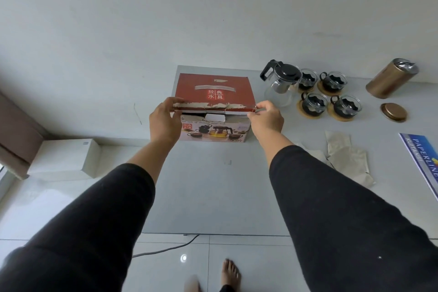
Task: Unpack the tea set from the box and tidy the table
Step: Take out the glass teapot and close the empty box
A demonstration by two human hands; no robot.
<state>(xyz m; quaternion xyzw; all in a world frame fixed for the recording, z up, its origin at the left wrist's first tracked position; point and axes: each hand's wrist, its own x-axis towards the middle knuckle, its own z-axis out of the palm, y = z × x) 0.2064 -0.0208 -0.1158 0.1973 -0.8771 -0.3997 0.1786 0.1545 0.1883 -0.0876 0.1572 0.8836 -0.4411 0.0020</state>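
A red tea set box (214, 89) stands at the far left corner of the grey table (213, 185). My left hand (163, 122) pinches the left end of its front lid flap (214, 107), and my right hand (266, 118) pinches the right end. The flap's edge is torn and sits slightly raised over the printed front panel. To the right of the box stand a glass teapot (280, 83) with a black lid and several glass cups (331, 95) on round wooden coasters.
A gold canister (391, 78) lies open at the far right, its lid (393, 112) beside it. Crumpled wrapping paper (343, 156) and a blue-and-white paper ream (424, 159) lie at the right. A white box (64, 159) sits on the floor at left; a cable (166, 248) runs below the table.
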